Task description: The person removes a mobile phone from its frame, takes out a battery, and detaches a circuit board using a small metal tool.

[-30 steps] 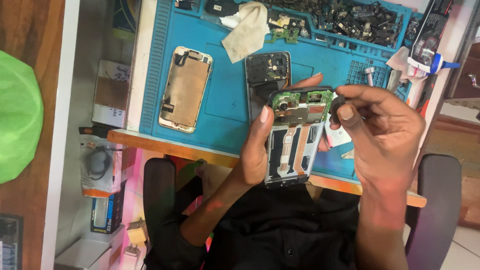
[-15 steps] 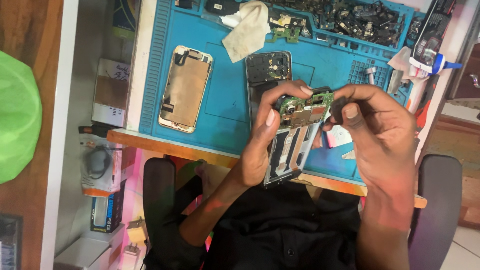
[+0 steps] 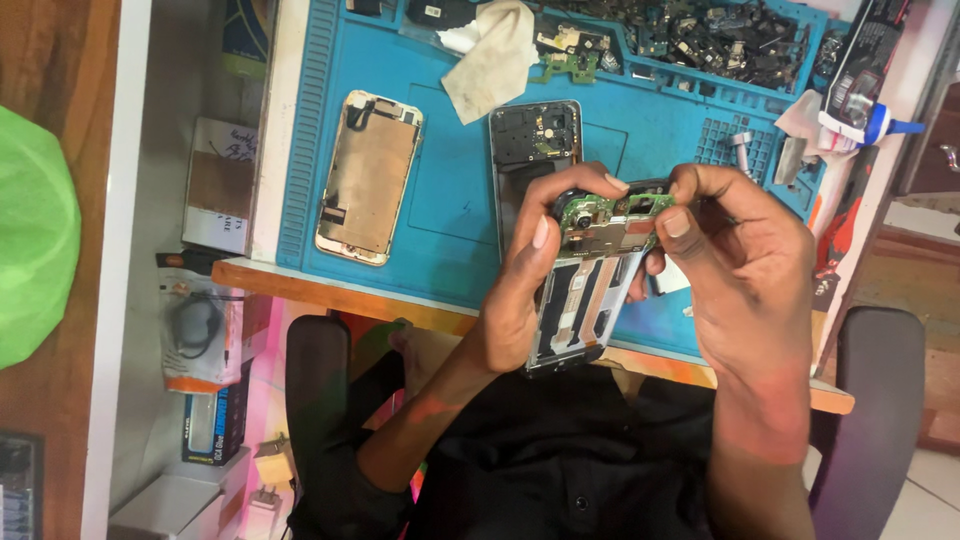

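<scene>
An opened phone point(image 3: 585, 290), its back cover off and its green circuit board exposed at the upper end, is held above the near edge of the tabletop point(image 3: 300, 278). It is gripped along its left side by the left hand point(image 3: 520, 290), whose fingers are curled over the top edge while the thumb is pressed on the frame. The right hand point(image 3: 745, 270) is closed on the phone's upper right corner, thumb and fingertips pinched at the board (whether a small part is held between them cannot be told). A blue work mat point(image 3: 450, 190) is spread over the tabletop. On it, well to the left, a gold-coloured phone panel point(image 3: 368, 178) is laid flat, and a second dark phone frame point(image 3: 532, 140) is partly hidden behind the left hand. A crumpled cloth point(image 3: 495, 55) is seen near the mat's far edge, beside a tray of loose small parts point(image 3: 720, 40).
</scene>
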